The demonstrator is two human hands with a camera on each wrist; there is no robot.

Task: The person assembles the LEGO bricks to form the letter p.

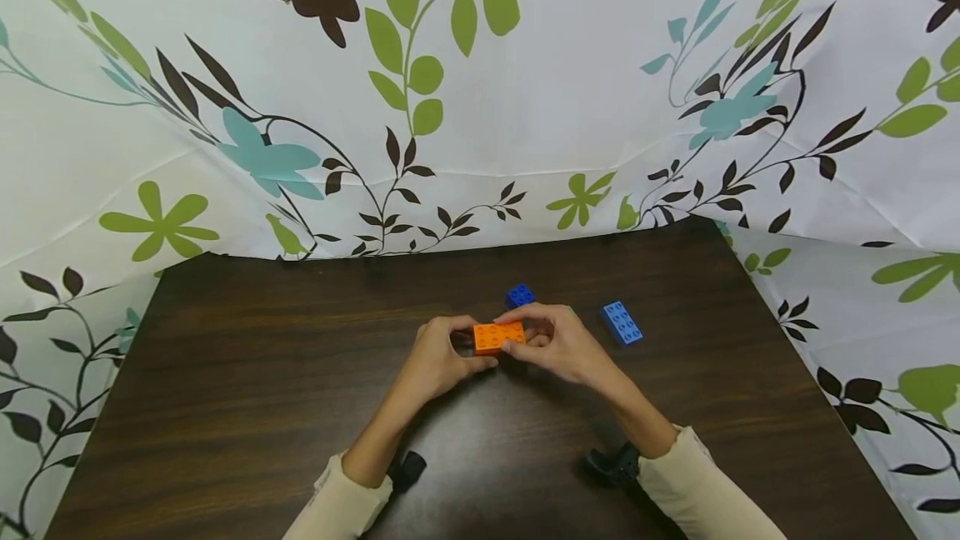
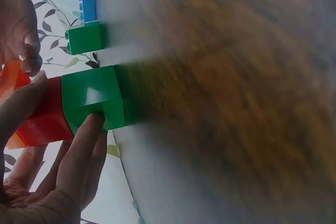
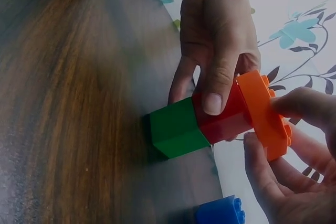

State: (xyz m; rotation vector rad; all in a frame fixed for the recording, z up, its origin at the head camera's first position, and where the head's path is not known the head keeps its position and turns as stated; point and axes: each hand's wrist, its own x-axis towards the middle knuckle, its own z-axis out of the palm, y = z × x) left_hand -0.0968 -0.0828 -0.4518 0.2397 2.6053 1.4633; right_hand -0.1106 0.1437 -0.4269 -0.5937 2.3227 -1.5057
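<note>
A small stack stands on the dark table between the two hands: a green brick (image 2: 92, 95) at the bottom, a red brick (image 3: 231, 119) on it, and a longer orange brick (image 1: 489, 339) on top. My left hand (image 1: 437, 363) grips the stack's lower bricks, thumb on the near side. The orange brick is pinched between the thumb and fingers of my right hand (image 1: 564, 346). In the right wrist view the orange brick overhangs the red one; whether it is fully seated I cannot tell. From the head, the red and green bricks are hidden.
Behind the right hand lies a dark blue brick (image 1: 520, 297). A lighter blue, longer brick (image 1: 622, 323) lies to its right. Another green brick (image 2: 85, 39) shows in the left wrist view. Patterned cloth (image 1: 480, 148) hangs along the table's far edge.
</note>
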